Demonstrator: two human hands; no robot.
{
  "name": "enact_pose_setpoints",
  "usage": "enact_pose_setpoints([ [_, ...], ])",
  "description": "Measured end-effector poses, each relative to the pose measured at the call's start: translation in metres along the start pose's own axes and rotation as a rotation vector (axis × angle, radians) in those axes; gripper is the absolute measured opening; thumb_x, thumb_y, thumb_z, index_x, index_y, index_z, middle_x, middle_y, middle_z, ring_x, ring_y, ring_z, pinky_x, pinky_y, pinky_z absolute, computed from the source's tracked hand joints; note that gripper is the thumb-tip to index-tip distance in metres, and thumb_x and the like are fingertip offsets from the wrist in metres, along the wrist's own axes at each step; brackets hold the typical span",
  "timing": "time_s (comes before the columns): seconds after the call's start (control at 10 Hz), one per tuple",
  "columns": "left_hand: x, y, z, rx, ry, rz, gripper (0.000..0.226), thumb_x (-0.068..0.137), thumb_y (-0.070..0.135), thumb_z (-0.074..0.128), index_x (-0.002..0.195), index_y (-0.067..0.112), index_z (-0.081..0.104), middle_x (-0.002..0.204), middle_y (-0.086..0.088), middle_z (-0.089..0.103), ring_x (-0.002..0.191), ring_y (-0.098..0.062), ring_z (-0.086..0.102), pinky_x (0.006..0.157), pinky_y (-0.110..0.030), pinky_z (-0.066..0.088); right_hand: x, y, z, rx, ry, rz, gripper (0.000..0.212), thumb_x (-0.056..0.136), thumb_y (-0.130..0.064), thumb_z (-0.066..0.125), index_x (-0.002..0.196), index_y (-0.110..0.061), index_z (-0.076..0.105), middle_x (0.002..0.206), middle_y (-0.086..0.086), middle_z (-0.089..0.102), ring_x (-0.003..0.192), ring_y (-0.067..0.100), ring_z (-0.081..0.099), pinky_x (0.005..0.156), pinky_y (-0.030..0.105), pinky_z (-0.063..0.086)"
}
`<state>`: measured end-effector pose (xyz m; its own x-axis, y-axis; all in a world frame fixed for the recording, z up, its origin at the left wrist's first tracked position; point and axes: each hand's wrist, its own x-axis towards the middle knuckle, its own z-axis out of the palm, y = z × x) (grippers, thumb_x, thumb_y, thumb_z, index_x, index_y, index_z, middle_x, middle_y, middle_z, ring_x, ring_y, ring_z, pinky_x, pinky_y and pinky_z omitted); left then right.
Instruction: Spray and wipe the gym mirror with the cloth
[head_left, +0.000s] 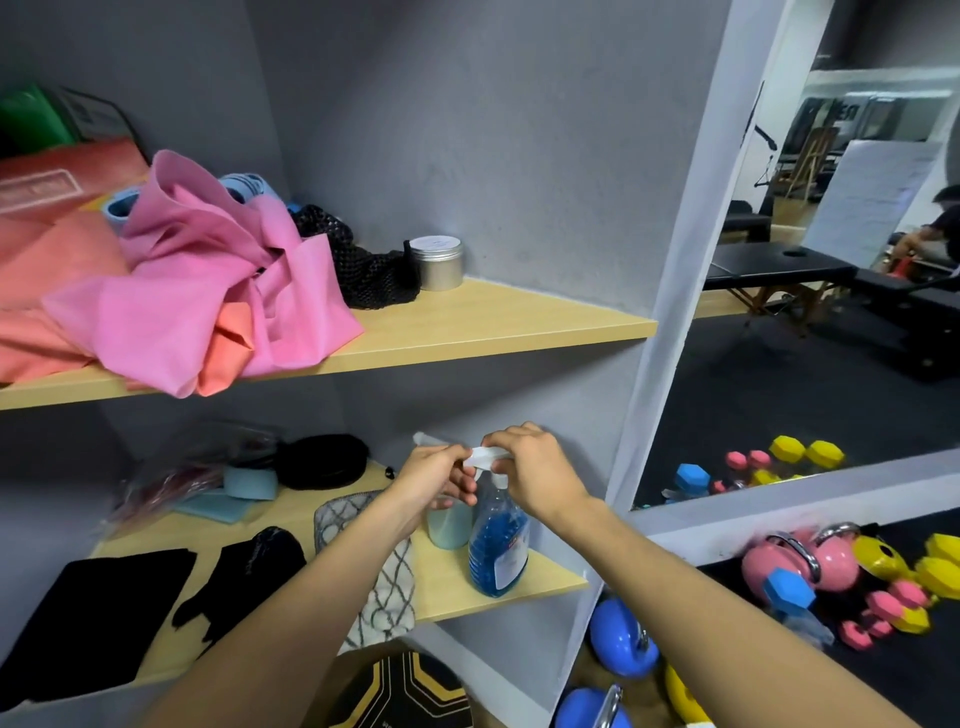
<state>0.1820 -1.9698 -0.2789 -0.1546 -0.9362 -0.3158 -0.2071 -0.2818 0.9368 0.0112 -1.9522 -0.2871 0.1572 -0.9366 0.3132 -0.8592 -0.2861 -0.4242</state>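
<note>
Blue spray bottle (497, 545) near shelf edge (519, 597), both hands pinching its white nozzle (485, 458)

No words or numbers are showing clearly enough to read. The spray bottle (497, 551), standing at the lower shelf's (452, 592) right end, is wearing a label, but its print is too blurry.

Both forearms are bare right down to the lower edge of the view, with no sleeve showing on either. The left hand (435, 475) and right hand (530, 470) are ungloved. I can see no watch, bracelet or ring on wrists or fingers.
</note>
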Motion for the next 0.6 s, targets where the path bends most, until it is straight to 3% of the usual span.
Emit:
enact_pose_setpoints([
  [0.3, -0.004, -0.002, 0.010, -0.075, 0.050, -0.076, 0.027, 0.101, 0.031, 0.056, 0.087, 0.010, 0.065, 0.067, -0.005, 0.069, 0.060, -0.019, 0.066, 0.057, -0.025, 0.041, 0.002, 0.000, -0.001, -0.042, -0.070, -0.017, 0.034, 0.094, 0.000, 0.067, 0.125, -0.012, 0.072, 0.118, 0.011, 0.073, 0.112, 0.030, 0.057, 0.095, 0.037, 0.045],
  [0.4, -0.012, 0.001, 0.015, -0.096, 0.115, -0.068, 0.033, 0.102, 0.036, 0.054, 0.086, 0.009, 0.065, 0.067, -0.004, 0.070, 0.060, -0.019, 0.065, 0.057, -0.025, 0.039, 0.001, -0.007, -0.008, -0.064, -0.065, -0.029, 0.037, 0.097, -0.005, 0.064, 0.134, -0.013, 0.067, 0.130, 0.010, 0.069, 0.123, 0.030, 0.056, 0.103, 0.037, 0.043],
  [0.5, -0.025, -0.010, 0.016, -0.112, 0.145, -0.064, 0.040, 0.104, 0.041, 0.048, 0.088, 0.009, 0.067, 0.070, -0.004, 0.073, 0.059, -0.021, 0.064, 0.057, -0.025, 0.037, -0.020, -0.010, -0.006, -0.100, -0.026, -0.038, 0.051, 0.103, -0.017, 0.059, 0.153, -0.020, 0.051, 0.156, 0.005, 0.052, 0.143, 0.026, 0.044, 0.117, 0.035, 0.032],
  [0.6, -0.057, -0.040, 0.013, -0.183, 0.105, -0.074, 0.045, 0.107, 0.043, 0.041, 0.093, 0.008, 0.067, 0.072, -0.006, 0.073, 0.058, -0.022, 0.063, 0.054, -0.025, 0.038, -0.073, -0.016, -0.004, -0.142, -0.019, -0.021, 0.067, 0.108, -0.028, 0.050, 0.168, -0.028, 0.018, 0.175, -0.002, 0.016, 0.158, 0.021, 0.022, 0.128, 0.035, 0.014],
])
